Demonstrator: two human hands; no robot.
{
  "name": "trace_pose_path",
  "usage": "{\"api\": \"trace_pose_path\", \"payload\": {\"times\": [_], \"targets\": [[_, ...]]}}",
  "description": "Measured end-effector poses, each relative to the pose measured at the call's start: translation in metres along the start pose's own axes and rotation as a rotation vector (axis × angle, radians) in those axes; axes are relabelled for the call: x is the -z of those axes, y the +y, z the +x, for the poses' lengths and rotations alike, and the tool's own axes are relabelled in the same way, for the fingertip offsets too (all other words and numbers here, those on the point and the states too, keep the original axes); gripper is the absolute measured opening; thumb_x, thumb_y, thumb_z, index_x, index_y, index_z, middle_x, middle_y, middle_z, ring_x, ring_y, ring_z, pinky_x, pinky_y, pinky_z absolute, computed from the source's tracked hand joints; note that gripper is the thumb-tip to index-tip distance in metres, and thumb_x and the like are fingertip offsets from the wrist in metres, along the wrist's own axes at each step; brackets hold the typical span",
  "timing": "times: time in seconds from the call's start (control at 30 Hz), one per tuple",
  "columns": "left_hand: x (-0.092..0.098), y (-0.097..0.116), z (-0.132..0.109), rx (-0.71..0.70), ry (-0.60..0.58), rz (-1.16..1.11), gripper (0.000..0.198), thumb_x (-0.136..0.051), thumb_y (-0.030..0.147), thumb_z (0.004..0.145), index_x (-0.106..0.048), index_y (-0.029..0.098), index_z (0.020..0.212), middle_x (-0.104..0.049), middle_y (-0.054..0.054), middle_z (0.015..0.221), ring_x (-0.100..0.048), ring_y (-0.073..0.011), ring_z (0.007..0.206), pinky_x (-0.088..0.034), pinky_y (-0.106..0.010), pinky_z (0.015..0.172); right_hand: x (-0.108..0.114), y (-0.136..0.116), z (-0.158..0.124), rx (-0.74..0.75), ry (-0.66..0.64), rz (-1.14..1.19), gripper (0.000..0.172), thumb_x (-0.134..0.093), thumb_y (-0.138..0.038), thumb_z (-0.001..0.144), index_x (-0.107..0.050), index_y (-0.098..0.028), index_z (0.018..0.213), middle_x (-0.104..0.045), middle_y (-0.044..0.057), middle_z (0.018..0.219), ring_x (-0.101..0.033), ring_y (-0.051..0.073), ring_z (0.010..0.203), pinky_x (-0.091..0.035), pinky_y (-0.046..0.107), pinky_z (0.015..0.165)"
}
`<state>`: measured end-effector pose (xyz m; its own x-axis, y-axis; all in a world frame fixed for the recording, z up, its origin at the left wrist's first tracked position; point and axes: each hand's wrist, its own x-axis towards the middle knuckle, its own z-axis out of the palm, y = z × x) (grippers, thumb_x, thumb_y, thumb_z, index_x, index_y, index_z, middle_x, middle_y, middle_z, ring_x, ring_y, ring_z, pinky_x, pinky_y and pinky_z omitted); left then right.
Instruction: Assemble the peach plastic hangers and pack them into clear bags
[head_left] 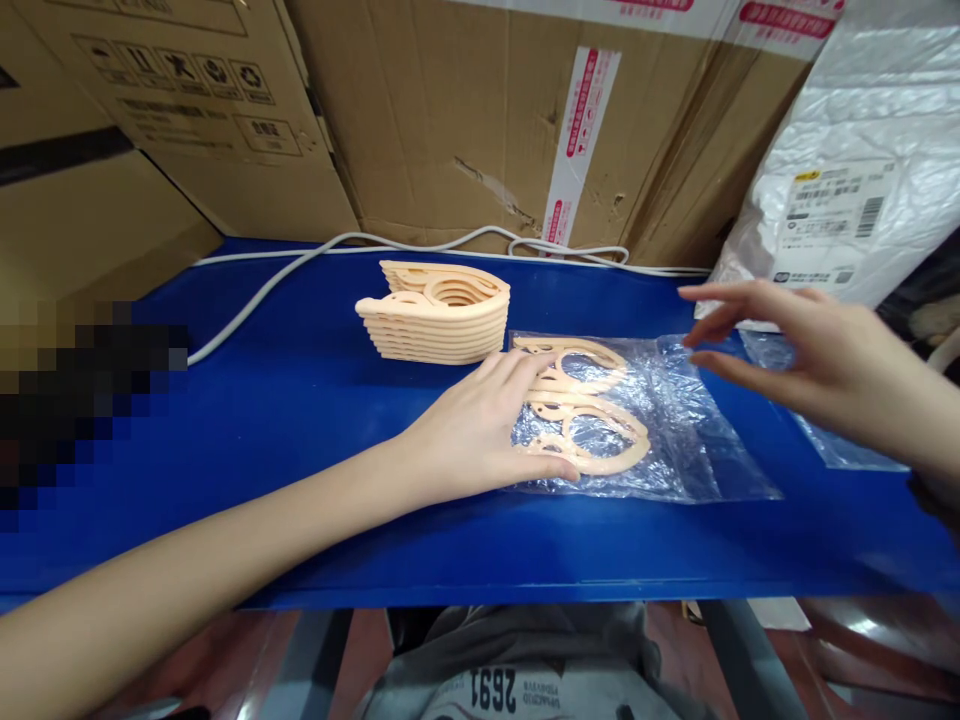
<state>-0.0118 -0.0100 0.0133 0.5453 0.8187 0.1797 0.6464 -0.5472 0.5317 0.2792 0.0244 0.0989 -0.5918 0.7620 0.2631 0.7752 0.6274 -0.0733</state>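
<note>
My left hand [480, 430] lies palm down over the left end of a clear plastic bag [697, 460], its fingers stretched out and the thumb apart. Inside the bag, two peach-coloured plastic folding hangers [634, 450] lie flat side by side; my fingers cover their left ends. Just behind that hand stands a neat stack of several more folded hangers [435, 330] in the same colour. My right hand [795, 345] hovers above the right side of the bag, thumb and fingers apart, holding nothing.
Another clear plastic bag [855, 440] lies on the blue tabletop [300, 430] under my right forearm. Large cardboard boxes [450, 130] line the back, with a white cable [262, 305] before them. A white labelled parcel bag [840, 150] leans at the back right.
</note>
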Motion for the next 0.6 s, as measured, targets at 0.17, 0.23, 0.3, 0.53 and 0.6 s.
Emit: {"api": "trace_pose_path", "payload": {"times": [0.17,0.23,0.3,0.53,0.6], "targets": [[0.0,-0.001,0.001,-0.034,0.035,0.029,0.095,-0.075,0.065,0.07,-0.038,0.016,0.143,-0.051,-0.014,0.139,-0.048,-0.033,0.127,-0.043,-0.048,0.107,0.01,-0.037,0.041,0.121,0.122,0.042,0.04,-0.054,-0.044,0.093,-0.057,-0.021,0.126,-0.07,0.006,0.104,-0.065,0.025,0.096,-0.046,0.042,0.089],[-0.002,-0.002,0.001,-0.037,0.046,0.039,0.094,-0.075,0.066,0.07,-0.039,0.017,0.142,-0.053,-0.014,0.137,-0.05,-0.033,0.124,-0.043,-0.049,0.106,0.002,-0.049,0.062,0.186,0.087,0.064,0.042,-0.055,-0.045,0.093,-0.056,-0.021,0.127,-0.067,0.007,0.114,-0.062,0.025,0.103,-0.046,0.042,0.093],[-0.004,-0.003,0.001,-0.036,0.053,0.052,0.094,-0.076,0.066,0.07,-0.04,0.017,0.142,-0.053,-0.014,0.137,-0.05,-0.0337,0.124,-0.042,-0.05,0.107,-0.011,-0.059,0.083,0.279,0.043,0.107,0.049,-0.054,-0.049,0.092,-0.052,-0.018,0.13,-0.063,0.009,0.123,-0.059,0.027,0.113,-0.045,0.043,0.096],[-0.006,-0.004,0.002,-0.034,0.054,0.097,0.098,-0.075,0.066,0.07,-0.038,0.015,0.145,-0.046,-0.016,0.147,-0.04,-0.036,0.137,-0.036,-0.051,0.114,-0.054,-0.086,0.14,0.345,-0.084,0.124,0.067,-0.052,-0.058,0.087,-0.039,-0.021,0.142,-0.054,0.008,0.139,-0.052,0.032,0.123,-0.04,0.052,0.101],[-0.007,-0.005,0.002,-0.033,0.054,0.103,0.1,-0.075,0.068,0.068,-0.04,0.013,0.144,-0.048,-0.016,0.145,-0.043,-0.0362,0.134,-0.038,-0.05,0.112,-0.063,-0.088,0.149,0.36,-0.096,0.113,0.07,-0.054,-0.057,0.086,-0.038,-0.019,0.142,-0.056,0.011,0.137,-0.053,0.034,0.121,-0.037,0.055,0.102]]}}
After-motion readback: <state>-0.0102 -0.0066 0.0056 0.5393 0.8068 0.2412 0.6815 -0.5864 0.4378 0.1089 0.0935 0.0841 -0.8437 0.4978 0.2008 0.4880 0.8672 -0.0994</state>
